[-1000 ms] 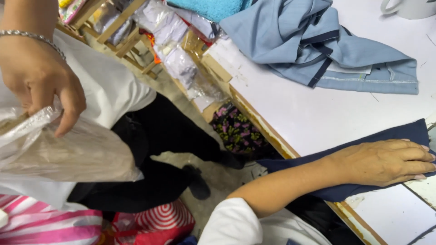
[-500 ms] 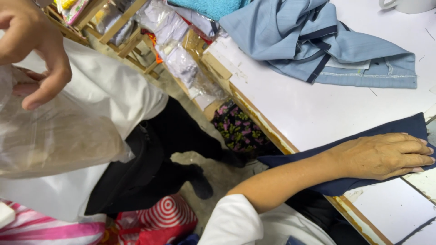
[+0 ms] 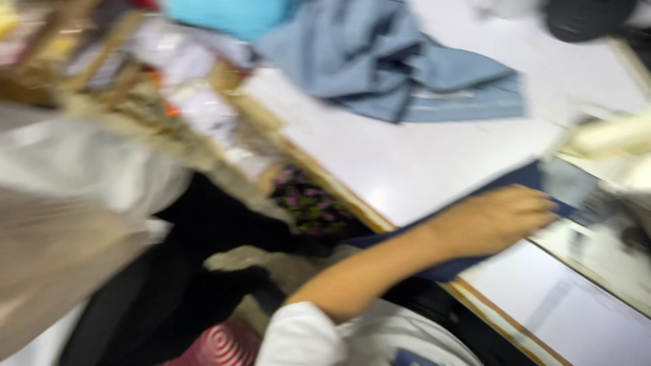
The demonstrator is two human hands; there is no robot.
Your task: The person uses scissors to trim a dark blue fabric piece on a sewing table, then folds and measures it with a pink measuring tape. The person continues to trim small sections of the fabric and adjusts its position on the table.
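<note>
The right hand [image 3: 491,220] lies flat on navy cloth [image 3: 515,179] at four o'clock on the white bench [image 3: 407,149], fingers pressed together; blur hides finer detail.

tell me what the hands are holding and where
The right hand lies flat on the dark blue cloth near its table end, pressing rather than gripping. The left hand is out of view.

The whole view is smeared by motion. The left hand is out of frame. The right hand [image 3: 498,220] lies blurred on dark blue cloth [image 3: 475,196], its fingers indistinct. Right of that cloth, a pale machine part [image 3: 610,139] is cut off by the edge; the clutter beyond the surface [image 3: 407,149] is unreadable.
</note>
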